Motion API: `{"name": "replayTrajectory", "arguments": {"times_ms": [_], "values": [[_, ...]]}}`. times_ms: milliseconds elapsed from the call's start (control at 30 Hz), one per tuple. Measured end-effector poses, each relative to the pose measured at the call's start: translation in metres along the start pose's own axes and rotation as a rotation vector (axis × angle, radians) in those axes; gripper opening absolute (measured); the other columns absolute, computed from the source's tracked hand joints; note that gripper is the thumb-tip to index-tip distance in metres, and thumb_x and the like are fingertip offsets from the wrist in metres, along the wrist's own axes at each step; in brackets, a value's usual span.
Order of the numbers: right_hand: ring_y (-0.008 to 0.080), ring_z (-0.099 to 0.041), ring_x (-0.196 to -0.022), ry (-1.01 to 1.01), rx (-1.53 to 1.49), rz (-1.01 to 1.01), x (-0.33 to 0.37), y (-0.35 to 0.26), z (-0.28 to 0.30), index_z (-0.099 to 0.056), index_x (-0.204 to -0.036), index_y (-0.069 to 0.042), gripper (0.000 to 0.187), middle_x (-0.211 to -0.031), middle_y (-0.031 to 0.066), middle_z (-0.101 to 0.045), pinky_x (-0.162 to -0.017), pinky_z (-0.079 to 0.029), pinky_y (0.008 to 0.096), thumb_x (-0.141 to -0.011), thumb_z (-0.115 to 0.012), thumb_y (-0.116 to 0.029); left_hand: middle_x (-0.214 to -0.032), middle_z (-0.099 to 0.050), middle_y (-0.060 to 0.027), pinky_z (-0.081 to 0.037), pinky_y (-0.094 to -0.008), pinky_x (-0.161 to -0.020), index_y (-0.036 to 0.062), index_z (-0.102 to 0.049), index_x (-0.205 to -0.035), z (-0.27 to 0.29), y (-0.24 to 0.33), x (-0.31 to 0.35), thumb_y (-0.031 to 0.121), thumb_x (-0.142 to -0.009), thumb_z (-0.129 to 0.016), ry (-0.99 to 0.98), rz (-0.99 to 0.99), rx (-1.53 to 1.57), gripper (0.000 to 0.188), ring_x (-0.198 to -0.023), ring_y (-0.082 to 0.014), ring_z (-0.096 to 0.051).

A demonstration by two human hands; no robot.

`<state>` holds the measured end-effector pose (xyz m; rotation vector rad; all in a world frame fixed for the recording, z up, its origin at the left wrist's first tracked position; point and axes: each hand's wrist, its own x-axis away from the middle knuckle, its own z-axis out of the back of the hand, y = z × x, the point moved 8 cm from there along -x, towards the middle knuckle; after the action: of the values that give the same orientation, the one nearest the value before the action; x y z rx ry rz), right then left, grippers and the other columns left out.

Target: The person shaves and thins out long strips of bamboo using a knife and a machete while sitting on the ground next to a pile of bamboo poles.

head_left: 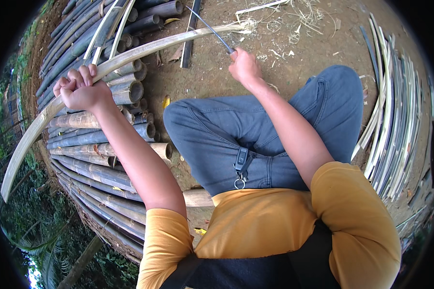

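Yellow shirt (pixel 260 216) in the foreground, with a curved bamboo strip (pixel 147 49) and a knife (pixel 208 26) held beyond it

Nearest the camera are the shirt's front and sleeves, with a dark strap (pixel 318 255) over the chest. Beyond them, blue-grey trousers (pixel 212 125) cover the bent, spread legs; a black fob (pixel 241 156) and a metal ring (pixel 239 184) hang at the waist.

Left hand (pixel 89 94): the fingers (pixel 84 72) are curled around the curved bamboo strip. The strip arches from the lower left, through this grasp, to the upper middle of the view, where its far end bears pale, frayed fibres (pixel 246 27).

Right hand (pixel 246 68): the fingers are clenched on the dark handle of the knife. Its slender blade points away to the upper left and crosses the strip near the frayed end; whether the two touch cannot be told.

Surroundings: at left, bamboo poles (pixel 82 120) lie stacked, their cut ends facing the legs. Pale slats (pixel 122 31) overlap the upper part of the stack. Curled shavings (pixel 296 26) are scattered on the bare soil (pixel 342 53) at the top. At right lies a bundle of long, thin strips (pixel 393 125); dense foliage (pixel 43 245) fills the lower left.
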<state>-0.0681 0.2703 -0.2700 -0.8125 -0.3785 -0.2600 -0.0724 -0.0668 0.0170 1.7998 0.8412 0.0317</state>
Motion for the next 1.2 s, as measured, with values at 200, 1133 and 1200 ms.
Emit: {"name": "replayTrajectory", "arguments": {"times_ms": [200,1133,1200], "values": [[0.0331,-0.069,-0.1,-0.022,0.037,-0.087,-0.018,0.023,0.003,-0.063,-0.111,-0.011,0.023,-0.103,0.0143,-0.071,-0.086,-0.053,0.0498,-0.102,-0.051,-0.028,-0.056,-0.029,-0.0011,-0.031,-0.032,-0.046,0.0169,-0.033,-0.077,0.009,0.0,-0.001,0.003,-0.068,-0.039,0.024,0.01,-0.014,0.018,-0.043,-0.0133,-0.025],[0.0265,-0.07,-0.09,-0.045,0.123,-0.144,-0.038,0.042,-0.005,-0.062,-0.114,-0.012,0.027,-0.098,0.0118,-0.069,-0.078,-0.056,0.044,-0.106,-0.045,-0.031,-0.054,-0.028,-0.0014,-0.031,-0.0325,-0.047,0.0165,-0.032,-0.072,0.004,0.0,0.001,0.003,-0.066,-0.039,0.012,0.014,-0.028,0.017,-0.042,-0.014,-0.024],[0.0268,-0.07,-0.093,0.003,0.127,-0.116,-0.038,0.035,-0.006,-0.063,-0.115,-0.011,0.029,-0.099,0.0133,-0.069,-0.082,-0.055,0.0447,-0.106,-0.045,-0.032,-0.054,-0.028,-0.0016,-0.031,-0.0325,-0.047,0.0165,-0.032,-0.072,0.003,0.001,-0.001,0.003,-0.066,-0.039,0.006,0.014,-0.028,0.017,-0.042,-0.014,-0.024]]}}
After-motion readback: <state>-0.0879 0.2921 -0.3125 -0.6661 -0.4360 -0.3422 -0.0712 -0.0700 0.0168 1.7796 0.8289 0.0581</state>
